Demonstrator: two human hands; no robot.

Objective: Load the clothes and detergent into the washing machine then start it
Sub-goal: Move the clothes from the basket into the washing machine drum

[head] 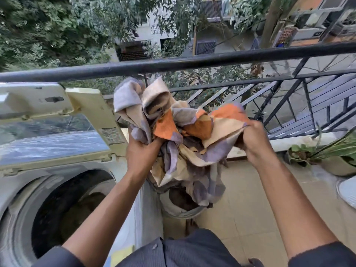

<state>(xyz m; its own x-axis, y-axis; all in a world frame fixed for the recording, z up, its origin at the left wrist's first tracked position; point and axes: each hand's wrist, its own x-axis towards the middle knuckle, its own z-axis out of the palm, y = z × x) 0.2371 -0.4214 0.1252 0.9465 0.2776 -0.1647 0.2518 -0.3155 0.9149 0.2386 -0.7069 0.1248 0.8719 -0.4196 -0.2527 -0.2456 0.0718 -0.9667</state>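
Item one: a bundle of clothes point(183, 135), soft crumpled fabric patched in orange, beige, lilac and brown, bunched into loose folds with a tail hanging down. We hold it in the air at the centre of view, just right of the washing machine point(48, 189) and above a pale bucket point(181, 211) that stands on the floor with dark cloth inside.

Item two: the washing machine, a top-loader in yellowed cream plastic, at 8 o'clock of the bundle. Its lid point(52, 135) stands folded up, a glossy tinted pane in a cream frame. The round drum mouth point(63, 212) lies open and dark, with some brownish cloth dimly visible inside; its rim is smooth and grey.

Item three: a black metal railing point(192, 63), round top bar with thin slanted bars, crossing at 12 o'clock just behind the bundle. At 3 o'clock a potted plant point(335, 151) sits on the beige tiled floor point(250, 209), which is bare between the bucket and the pot.

Item four: our left hand point(141, 151), fist clenched on the bundle's lower left folds, forearm rising from 7 o'clock above the machine's right edge. Our right hand point(252, 139) is clenched on the right edge of the fabric, forearm coming from 5 o'clock. Both sleeves are dark.
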